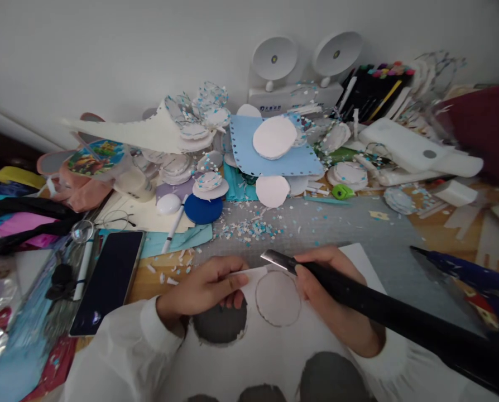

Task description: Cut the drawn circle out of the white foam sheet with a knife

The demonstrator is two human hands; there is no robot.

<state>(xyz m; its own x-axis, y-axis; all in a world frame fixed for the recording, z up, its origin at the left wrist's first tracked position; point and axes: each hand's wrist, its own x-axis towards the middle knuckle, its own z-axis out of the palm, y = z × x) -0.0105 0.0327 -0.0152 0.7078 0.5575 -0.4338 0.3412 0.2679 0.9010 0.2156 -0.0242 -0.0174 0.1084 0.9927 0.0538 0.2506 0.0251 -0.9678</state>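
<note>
A white sheet of paper (pixel 270 352) with several round holes, their edges rough, lies in front of me. A circle (pixel 278 298) outlined by a dark line is still within the sheet near its top edge. My left hand (pixel 207 287) pinches the top edge of the sheet, left of that circle and above a cut-out hole. My right hand (pixel 337 301) grips a utility knife (pixel 341 285) with a long black body, its blade pointing left just above the sheet's top edge. The blade tip appears apart from the paper.
Beneath is a grey cutting mat (pixel 383 223) strewn with paper bits (pixel 253 229). Stacked white paper discs (pixel 274 137) and a blue punched sheet (pixel 249 159) stand behind. A phone (pixel 107 279) lies left, a blue pouch (pixel 471 279) right, a twin-head lamp (pixel 295 95) at the wall.
</note>
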